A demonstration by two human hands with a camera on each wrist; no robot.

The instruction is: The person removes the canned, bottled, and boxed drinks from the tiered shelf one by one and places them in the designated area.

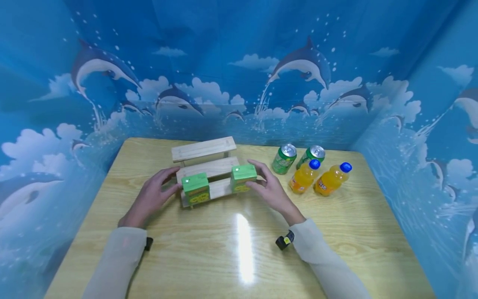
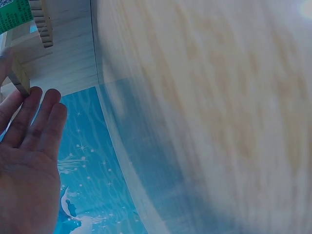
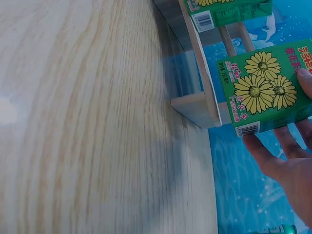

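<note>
A three-step wooden rack (image 1: 203,149) stands on the table, with two green drink cartons on its lowest step. My right hand (image 1: 271,189) grips the right carton (image 1: 243,178) by its sides. Its yellow flower print faces outward in the right wrist view, thumb (image 3: 305,80) on the printed face and fingers along the side. The left carton (image 1: 196,188) stands at the step's other end. My left hand (image 1: 154,195) holds the rack's left end, thumb by the lowest step. In the left wrist view its fingertips (image 2: 35,92) touch the end of a wooden slat (image 2: 19,78).
To the right of the rack stand two green soda cans (image 1: 284,159) and, in front of them, two orange soda bottles (image 1: 304,176) with blue caps. The wooden table (image 1: 201,253) is walled by blue dolphin-print cloth (image 1: 224,54) behind and at both sides.
</note>
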